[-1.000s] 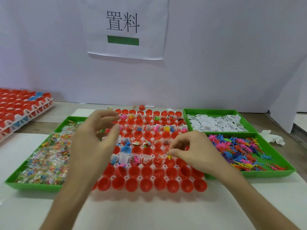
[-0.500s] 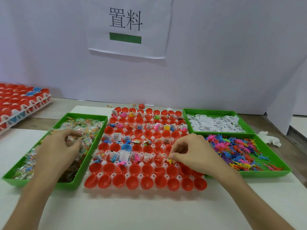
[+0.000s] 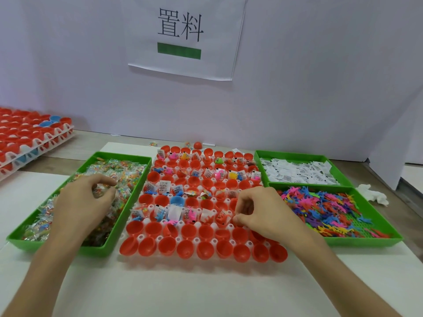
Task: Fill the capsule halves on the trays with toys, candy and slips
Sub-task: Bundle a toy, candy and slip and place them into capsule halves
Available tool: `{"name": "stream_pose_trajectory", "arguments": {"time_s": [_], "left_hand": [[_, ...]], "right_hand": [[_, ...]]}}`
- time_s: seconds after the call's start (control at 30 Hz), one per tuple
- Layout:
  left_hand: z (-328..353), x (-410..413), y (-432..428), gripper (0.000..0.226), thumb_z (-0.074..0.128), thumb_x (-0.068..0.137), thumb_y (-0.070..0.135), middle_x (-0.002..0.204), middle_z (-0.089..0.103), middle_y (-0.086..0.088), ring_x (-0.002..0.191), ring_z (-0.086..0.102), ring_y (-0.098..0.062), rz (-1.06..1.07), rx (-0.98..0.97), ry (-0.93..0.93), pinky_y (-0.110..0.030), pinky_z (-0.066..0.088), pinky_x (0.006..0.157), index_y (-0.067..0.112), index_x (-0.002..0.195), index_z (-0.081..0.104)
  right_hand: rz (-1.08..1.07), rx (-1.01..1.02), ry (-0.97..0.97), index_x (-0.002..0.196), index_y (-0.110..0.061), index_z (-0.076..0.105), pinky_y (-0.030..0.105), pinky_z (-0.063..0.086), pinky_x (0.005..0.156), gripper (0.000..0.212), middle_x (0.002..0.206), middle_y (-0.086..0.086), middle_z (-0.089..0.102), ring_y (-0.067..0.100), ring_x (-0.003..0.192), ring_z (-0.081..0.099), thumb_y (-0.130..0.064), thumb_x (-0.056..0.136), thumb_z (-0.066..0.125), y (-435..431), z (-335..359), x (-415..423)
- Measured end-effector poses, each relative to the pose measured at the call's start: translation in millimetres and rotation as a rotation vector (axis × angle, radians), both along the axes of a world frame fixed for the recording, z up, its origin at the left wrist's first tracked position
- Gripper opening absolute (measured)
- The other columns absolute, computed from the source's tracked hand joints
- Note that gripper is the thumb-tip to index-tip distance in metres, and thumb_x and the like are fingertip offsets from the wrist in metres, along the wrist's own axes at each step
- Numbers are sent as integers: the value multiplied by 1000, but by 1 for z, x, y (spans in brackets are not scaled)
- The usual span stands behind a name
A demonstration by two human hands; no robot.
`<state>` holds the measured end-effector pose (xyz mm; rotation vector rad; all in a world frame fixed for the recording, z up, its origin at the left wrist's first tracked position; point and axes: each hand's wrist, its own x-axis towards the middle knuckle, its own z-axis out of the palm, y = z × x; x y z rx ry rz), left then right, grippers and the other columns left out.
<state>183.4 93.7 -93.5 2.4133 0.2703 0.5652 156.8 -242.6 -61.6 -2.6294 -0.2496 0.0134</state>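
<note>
A white tray of red capsule halves lies in the middle; the far rows hold toys and slips, the two nearest rows are bare. My left hand is over the green candy tray on the left, fingers pinched on a clear candy packet. My right hand hovers at the right end of the third row from the front, thumb and fingers pinched together; whatever it pinches is too small to make out. Green trays on the right hold white slips and coloured toys.
A second stack of trays with red and blue capsule halves sits at the far left. A loose red capsule half lies behind the main tray. A crumpled white tissue lies at the right. A white wall with a paper sign closes the back.
My left hand moved left from above the capsule tray into the candy tray and closed on a packet. My right hand stayed pinched over the same row.
</note>
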Motion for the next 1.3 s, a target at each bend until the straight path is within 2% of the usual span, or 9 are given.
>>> {"name": "stream_pose_trajectory", "arguments": {"time_s": [0.2,0.43,0.63,0.73,0.83,0.9,1.07,1.2,1.3], "left_hand": [[-3,2,1,17,72,87,15,80,60,3,59,49,-6,-11,19,-36,-21,35,56,32,87,68],[-6,3,3,16,73,87,14,91,60,-1,61,49,-5,-16,34,-38,-26,37,58,29,93,70],[-7,4,5,23,79,82,12,89,65,1,86,62,-25,-3,35,-19,-46,53,84,20,102,73],[-9,7,7,21,81,81,15,84,65,1,84,62,-24,2,64,11,-47,54,82,23,100,74],[-16,12,13,19,79,81,10,75,64,1,76,61,-25,6,37,16,-48,55,78,22,96,76],[-21,15,17,19,77,82,7,70,62,0,71,59,-26,22,11,4,-47,54,72,23,93,76],[-29,23,27,18,72,87,10,78,64,0,75,60,-27,56,-49,-105,-50,55,77,28,87,72],[-37,26,33,15,68,87,20,89,63,1,81,51,-5,75,-68,-250,-47,46,88,33,91,67],[-39,28,36,16,64,88,32,84,60,8,85,54,-1,64,-141,-302,-41,47,89,41,100,64]], "right_hand": [[1,75,-35,76,-34,68,17,50,61,22,71,-8,67,2,69,62,-35,71,89,-10,2,0],[-56,173,-110,82,-33,72,11,42,62,6,79,-15,68,-4,76,60,-35,88,73,-17,10,1],[-236,249,-297,79,-35,71,11,40,57,15,74,-19,69,-5,71,61,-25,90,69,-61,14,16],[-406,163,-355,89,-29,72,22,42,65,15,91,-9,72,2,71,60,-15,91,66,-102,3,39],[-474,-13,-214,117,-16,70,33,49,86,25,115,7,71,20,96,64,-17,93,64,-133,-16,66],[-481,-66,-123,125,-12,68,37,47,95,33,123,9,69,25,110,63,-23,94,66,-144,-21,81],[-491,-138,45,102,-18,73,39,49,95,25,124,9,67,29,113,62,-36,85,78,-146,-14,106],[-506,-108,3,72,-24,65,36,52,82,20,103,6,72,22,91,63,-28,80,84,-143,-11,108],[-517,-41,-96,79,-19,73,35,53,78,15,91,1,71,19,84,63,-31,86,77,-147,-15,106]]}}
